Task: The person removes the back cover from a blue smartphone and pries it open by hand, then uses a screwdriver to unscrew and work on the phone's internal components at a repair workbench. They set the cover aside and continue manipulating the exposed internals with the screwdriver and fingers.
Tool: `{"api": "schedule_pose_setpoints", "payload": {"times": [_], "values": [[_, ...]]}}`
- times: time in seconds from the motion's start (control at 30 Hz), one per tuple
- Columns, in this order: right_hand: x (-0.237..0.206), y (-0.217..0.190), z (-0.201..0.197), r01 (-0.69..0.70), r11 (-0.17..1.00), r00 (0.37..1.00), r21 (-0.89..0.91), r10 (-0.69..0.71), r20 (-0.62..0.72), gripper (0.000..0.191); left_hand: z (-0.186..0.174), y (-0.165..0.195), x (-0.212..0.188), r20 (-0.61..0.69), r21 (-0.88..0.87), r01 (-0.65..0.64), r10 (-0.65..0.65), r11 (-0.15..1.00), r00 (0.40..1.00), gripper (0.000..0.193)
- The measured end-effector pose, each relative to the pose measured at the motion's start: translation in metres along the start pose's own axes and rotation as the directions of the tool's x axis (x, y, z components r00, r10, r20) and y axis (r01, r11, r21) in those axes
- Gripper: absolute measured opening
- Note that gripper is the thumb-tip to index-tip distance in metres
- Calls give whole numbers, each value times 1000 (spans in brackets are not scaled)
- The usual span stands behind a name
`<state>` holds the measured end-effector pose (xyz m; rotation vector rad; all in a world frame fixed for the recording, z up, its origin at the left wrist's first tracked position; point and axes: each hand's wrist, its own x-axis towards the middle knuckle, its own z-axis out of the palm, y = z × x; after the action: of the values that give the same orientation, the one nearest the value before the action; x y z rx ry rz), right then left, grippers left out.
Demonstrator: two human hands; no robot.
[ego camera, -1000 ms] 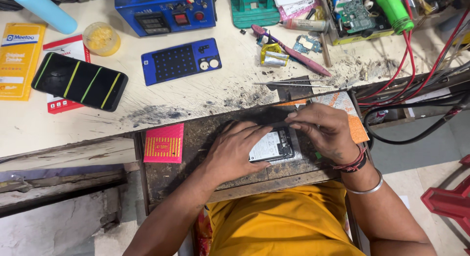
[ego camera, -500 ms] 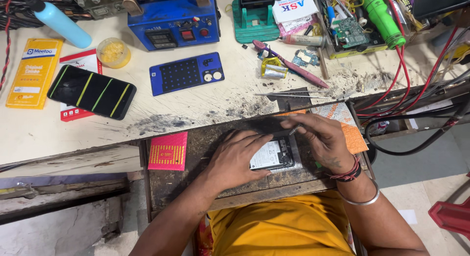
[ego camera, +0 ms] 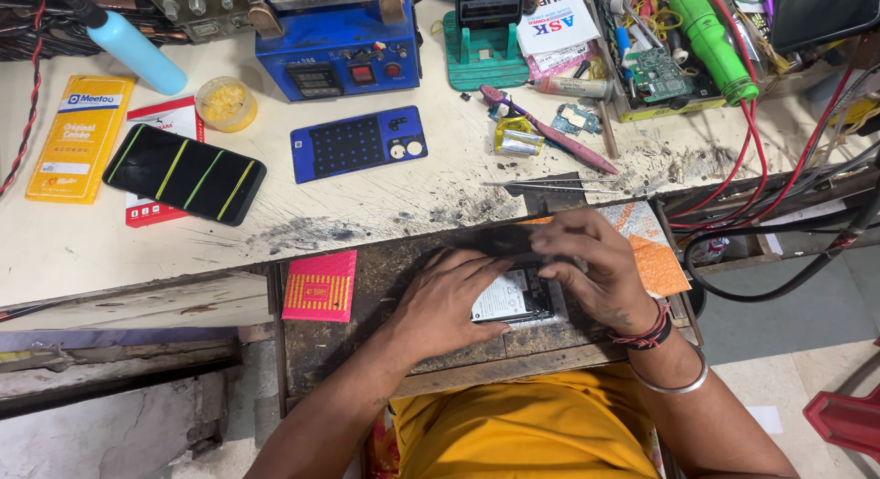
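Opened phone [ego camera: 513,296] lies back-up on the dark pull-out board [ego camera: 367,351] just below the worktop [ego camera: 385,204] edge, so it sits close to the body and both hands can bear down on it.

Left hand [ego camera: 449,300] lies flat on the phone's left side, fingers [ego camera: 477,273] spread over its edge. Reads as pinning it so it can't slide; not wrapped round it.

Right hand [ego camera: 596,273] arches over the phone's upper right corner, fingers curled tight and pinched near the top edge. Can't tell if a tool or small part is in the pinch; the knuckles hide it. Bangle [ego camera: 674,378] and red thread band [ego camera: 642,334] sit on that wrist.

Orange patterned sheet [ego camera: 655,250] lies right of the phone, part under the right hand, likely a work mat. Pink-red card [ego camera: 319,285] lies left of the phone on the same board, apart from it.

Above the phone, on the worktop: tweezers [ego camera: 532,184] nearest, in easy reach; blue perforated plate [ego camera: 359,143] up-left; blue box unit with dials [ego camera: 339,48] behind that. Dark phone with yellow-green stripes [ego camera: 183,174] far left, resting on a red card, beside a yellow packet [ego camera: 78,135]. Small yellow tub [ego camera: 225,103] and light blue bottle [ego camera: 137,50] up-left too. Green stand [ego camera: 481,53] straight above; green tool [ego camera: 710,39] and red cables [ego camera: 770,158] up-right, kept off the work zone.
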<state>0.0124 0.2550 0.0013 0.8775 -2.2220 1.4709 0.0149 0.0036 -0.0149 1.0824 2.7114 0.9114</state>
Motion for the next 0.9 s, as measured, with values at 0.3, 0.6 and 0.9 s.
{"api": "schedule_pose_setpoints", "payload": {"times": [0.3, 0.6, 0.9], "values": [[-1, -3, -1, -117, 993, 991, 22, 118, -55, 28, 0, -1, 1, 6, 2, -8, 8, 1000, 1000, 88], [-4, 1, 1, -19, 985, 998, 169, 28, -51, 18, 0, 0, 1, 67, 24, 28, -30, 999, 997, 87], [-6, 4, 3, 10, 988, 997, 155, 2, -76, 24, 0, -2, 0, 45, 20, -6, 5, 1000, 999, 86]]}}
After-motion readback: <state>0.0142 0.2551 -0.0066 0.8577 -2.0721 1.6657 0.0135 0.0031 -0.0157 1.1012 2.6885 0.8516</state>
